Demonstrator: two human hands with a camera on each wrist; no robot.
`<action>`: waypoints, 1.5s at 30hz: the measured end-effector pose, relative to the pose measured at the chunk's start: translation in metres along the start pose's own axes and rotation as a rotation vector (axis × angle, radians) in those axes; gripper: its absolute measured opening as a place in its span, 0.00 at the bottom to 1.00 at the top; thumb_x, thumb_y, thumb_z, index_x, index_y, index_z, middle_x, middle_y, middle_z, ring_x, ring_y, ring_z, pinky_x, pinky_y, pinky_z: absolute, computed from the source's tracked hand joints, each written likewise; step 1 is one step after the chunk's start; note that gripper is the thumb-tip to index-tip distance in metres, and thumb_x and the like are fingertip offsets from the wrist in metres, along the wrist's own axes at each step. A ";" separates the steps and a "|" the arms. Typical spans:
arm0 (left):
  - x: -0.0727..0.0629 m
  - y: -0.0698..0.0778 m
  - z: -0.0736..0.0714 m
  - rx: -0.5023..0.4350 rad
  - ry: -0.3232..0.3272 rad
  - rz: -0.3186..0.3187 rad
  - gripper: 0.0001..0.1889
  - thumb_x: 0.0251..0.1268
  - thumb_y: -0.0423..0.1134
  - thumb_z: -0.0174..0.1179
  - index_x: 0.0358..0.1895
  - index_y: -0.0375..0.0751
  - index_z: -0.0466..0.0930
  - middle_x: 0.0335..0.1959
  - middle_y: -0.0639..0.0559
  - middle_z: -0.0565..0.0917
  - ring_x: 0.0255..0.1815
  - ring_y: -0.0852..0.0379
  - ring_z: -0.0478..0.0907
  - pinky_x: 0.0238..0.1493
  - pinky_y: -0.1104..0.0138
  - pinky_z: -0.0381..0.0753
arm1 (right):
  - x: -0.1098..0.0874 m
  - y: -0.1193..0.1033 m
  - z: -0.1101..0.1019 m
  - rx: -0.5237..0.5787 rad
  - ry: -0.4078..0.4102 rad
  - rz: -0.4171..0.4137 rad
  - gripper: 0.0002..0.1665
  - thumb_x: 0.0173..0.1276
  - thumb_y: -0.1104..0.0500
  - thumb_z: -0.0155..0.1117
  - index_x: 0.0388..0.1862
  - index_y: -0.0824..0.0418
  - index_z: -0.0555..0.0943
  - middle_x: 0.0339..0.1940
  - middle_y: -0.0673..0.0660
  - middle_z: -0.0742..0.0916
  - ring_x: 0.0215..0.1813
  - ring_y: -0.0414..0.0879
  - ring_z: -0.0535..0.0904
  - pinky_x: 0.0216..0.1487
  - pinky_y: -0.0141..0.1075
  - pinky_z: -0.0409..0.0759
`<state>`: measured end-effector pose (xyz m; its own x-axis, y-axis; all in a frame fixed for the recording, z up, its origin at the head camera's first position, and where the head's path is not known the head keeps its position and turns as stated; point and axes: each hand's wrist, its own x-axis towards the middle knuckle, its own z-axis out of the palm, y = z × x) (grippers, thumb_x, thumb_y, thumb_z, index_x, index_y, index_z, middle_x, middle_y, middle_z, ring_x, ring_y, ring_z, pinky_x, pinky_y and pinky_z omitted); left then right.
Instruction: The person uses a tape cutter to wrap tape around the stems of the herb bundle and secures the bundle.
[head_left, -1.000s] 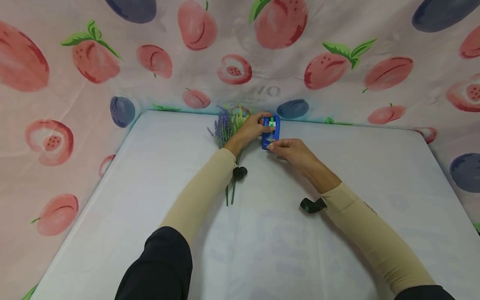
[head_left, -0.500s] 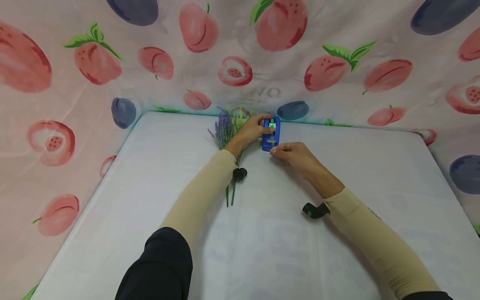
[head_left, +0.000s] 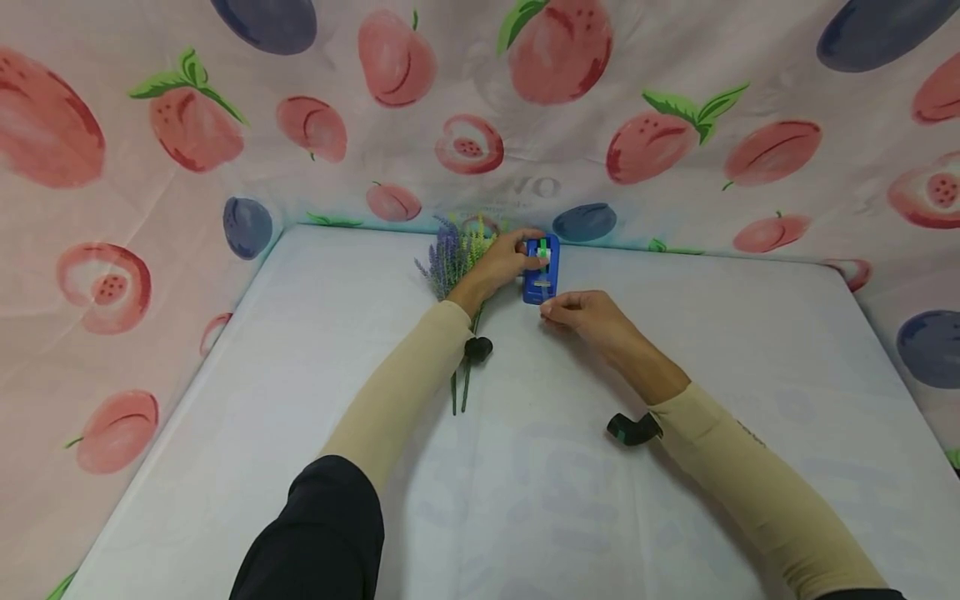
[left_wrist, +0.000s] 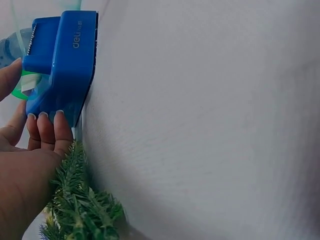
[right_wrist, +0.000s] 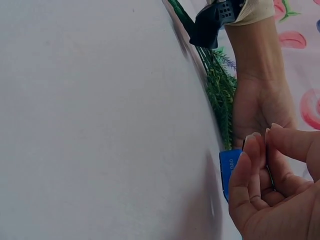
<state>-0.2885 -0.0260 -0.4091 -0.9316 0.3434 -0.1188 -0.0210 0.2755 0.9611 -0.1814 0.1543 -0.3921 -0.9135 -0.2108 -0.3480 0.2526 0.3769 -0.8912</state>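
Observation:
A blue tape dispenser (head_left: 542, 283) stands on the white table near its back edge. Its roll has a green core (left_wrist: 22, 92), and a toothed cutting edge shows in the left wrist view. My left hand (head_left: 501, 260) grips the dispenser, fingertips on its side and thumb by the roll. Just off its near end, my right hand (head_left: 588, 315) pinches with thumb and forefinger. A faint strip of clear tape (left_wrist: 17, 25) runs from the dispenser; its end at the right fingertips (right_wrist: 270, 129) is hard to make out.
Artificial flower stems with purple (head_left: 447, 250) and yellow heads lie under my left forearm. Black wrist cameras (head_left: 633, 429) stick out from both sleeves. Behind the table (head_left: 525, 500) hangs a fruit-patterned cloth (head_left: 390, 150).
My right hand has drawn a short way toward me and slightly right, away from the dispenser's near end. The left hand and the dispenser have hardly moved.

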 end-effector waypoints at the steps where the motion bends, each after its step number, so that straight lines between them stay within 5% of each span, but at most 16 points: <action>1: 0.000 0.000 0.000 0.006 -0.001 0.004 0.27 0.68 0.41 0.68 0.70 0.50 0.75 0.32 0.50 0.69 0.32 0.55 0.65 0.39 0.63 0.65 | -0.001 0.000 0.000 -0.002 0.002 0.004 0.21 0.78 0.52 0.62 0.56 0.68 0.83 0.53 0.62 0.88 0.51 0.46 0.80 0.56 0.38 0.77; 20: -0.001 0.001 0.000 0.082 0.007 0.022 0.27 0.68 0.44 0.68 0.69 0.50 0.76 0.30 0.51 0.68 0.27 0.56 0.61 0.35 0.63 0.62 | -0.009 0.006 0.005 -0.040 -0.029 0.000 0.22 0.77 0.52 0.62 0.55 0.70 0.83 0.52 0.61 0.88 0.50 0.48 0.80 0.54 0.36 0.77; 45: -0.001 0.002 0.000 0.068 0.007 -0.005 0.26 0.66 0.44 0.70 0.67 0.54 0.77 0.31 0.51 0.68 0.28 0.55 0.60 0.36 0.61 0.61 | -0.021 0.010 0.005 -0.047 -0.029 -0.035 0.21 0.77 0.55 0.62 0.55 0.72 0.83 0.47 0.60 0.89 0.44 0.42 0.80 0.50 0.34 0.78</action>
<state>-0.2876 -0.0259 -0.4067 -0.9343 0.3352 -0.1215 -0.0014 0.3375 0.9413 -0.1585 0.1575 -0.3950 -0.9119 -0.2503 -0.3254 0.2045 0.4103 -0.8887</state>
